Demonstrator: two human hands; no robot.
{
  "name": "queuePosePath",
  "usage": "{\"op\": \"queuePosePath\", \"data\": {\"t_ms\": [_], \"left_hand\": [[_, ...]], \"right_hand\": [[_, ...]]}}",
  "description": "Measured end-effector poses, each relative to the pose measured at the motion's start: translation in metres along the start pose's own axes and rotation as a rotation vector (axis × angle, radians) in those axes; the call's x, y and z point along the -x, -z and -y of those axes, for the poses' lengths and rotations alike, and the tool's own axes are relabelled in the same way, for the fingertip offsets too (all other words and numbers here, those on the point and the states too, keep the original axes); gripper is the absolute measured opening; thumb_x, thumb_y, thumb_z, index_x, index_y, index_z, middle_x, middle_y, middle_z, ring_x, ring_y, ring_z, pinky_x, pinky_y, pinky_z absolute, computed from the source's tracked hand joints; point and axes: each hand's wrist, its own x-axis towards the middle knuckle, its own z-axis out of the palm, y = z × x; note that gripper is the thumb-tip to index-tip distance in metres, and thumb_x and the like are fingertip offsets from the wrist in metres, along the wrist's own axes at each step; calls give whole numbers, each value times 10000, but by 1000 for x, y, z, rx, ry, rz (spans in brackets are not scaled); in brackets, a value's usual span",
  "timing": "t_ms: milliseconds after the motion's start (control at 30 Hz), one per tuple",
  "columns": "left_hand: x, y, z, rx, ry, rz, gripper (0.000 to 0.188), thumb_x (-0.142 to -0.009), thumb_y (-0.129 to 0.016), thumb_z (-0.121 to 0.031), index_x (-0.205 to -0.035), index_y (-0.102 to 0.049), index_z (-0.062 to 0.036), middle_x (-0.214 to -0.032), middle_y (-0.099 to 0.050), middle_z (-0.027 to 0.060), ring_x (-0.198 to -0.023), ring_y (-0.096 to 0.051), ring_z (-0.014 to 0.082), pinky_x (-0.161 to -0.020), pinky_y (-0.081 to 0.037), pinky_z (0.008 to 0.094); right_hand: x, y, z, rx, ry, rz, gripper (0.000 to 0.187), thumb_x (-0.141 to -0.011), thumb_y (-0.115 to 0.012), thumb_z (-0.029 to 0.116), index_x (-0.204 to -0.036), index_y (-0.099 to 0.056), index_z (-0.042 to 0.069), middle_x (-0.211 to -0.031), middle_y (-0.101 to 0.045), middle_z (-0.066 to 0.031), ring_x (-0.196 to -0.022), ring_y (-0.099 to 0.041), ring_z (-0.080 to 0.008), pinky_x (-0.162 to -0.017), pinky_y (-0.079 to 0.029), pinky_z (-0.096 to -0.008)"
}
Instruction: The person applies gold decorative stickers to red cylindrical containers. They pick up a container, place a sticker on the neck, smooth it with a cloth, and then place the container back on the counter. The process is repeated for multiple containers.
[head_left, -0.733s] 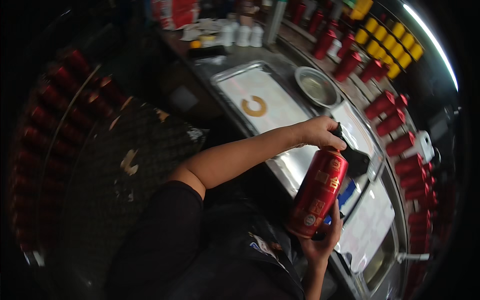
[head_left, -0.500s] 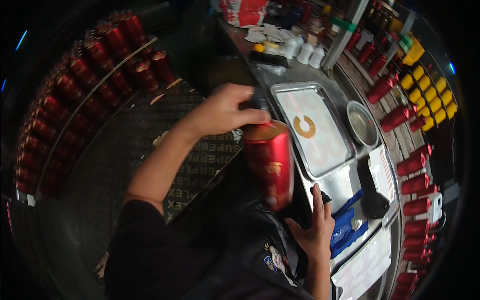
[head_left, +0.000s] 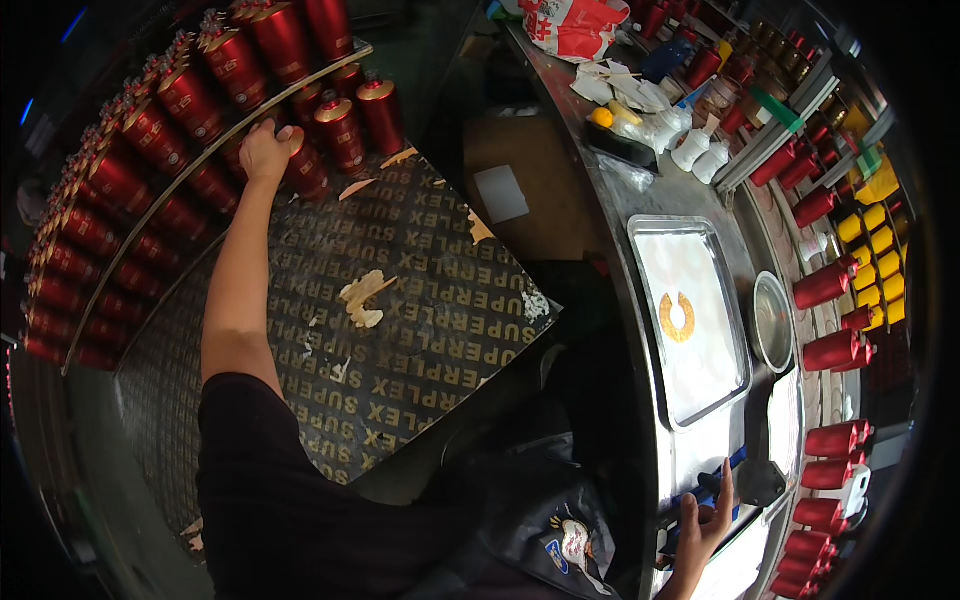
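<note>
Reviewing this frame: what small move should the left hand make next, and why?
Probably ease the grip of the left hand and lift away from the red bottle it holds near the top: its base appears to rest on the dark patterned board, beside other red bottles.

The grey metal counter (head_left: 650, 200) at right carries a rectangular silver tray (head_left: 695, 378); the dark printed board (head_left: 425, 335) at left, red cylindrical bottles (head_left: 342, 135).

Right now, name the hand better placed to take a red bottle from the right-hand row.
Probably the right hand: open and nearer those red bottles; the left hand is stretched to the left-hand bottles.
</note>
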Motion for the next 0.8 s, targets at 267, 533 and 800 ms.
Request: {"op": "queuePosePath", "data": {"t_ms": [267, 533, 800], "left_hand": [[-26, -36, 17, -79, 46, 110, 336, -888, -676, -344, -1075, -636, -68, -1052, -690, 212, -1011, -656, 406, -831, -524, 514], [-23, -40, -23, -5, 267, -60, 475, -887, -668, -485, -1088, -608, -59, -1082, -692, 220, -961, -677, 416, -800, -539, 516], [206, 40, -445, 1610, -410, 595, 229, -931, -711, -188, -1009, -614, 4, -1013, -673, 92, -942, -631, 169, -874, -502, 338]], "right_hand": [[-8, -14, 17, 130, 19, -24, 650, -862, -718, 102, -1469, -488, 60, -1264, -618, -104, -539, -354, -12, -473, -261, -186], [9, 9, 18, -130, -199, -61, 615, -809, -701, 28, -1404, -545, 20, -1087, -637, -64, -673, -561, -51, -586, -445, -201], [21, 45, -24, -470, -158, -187, 453, -892, -679, 26, -1332, -586, -23, -1113, -655, -64, -926, -607, -84, -811, -502, -224]]}}
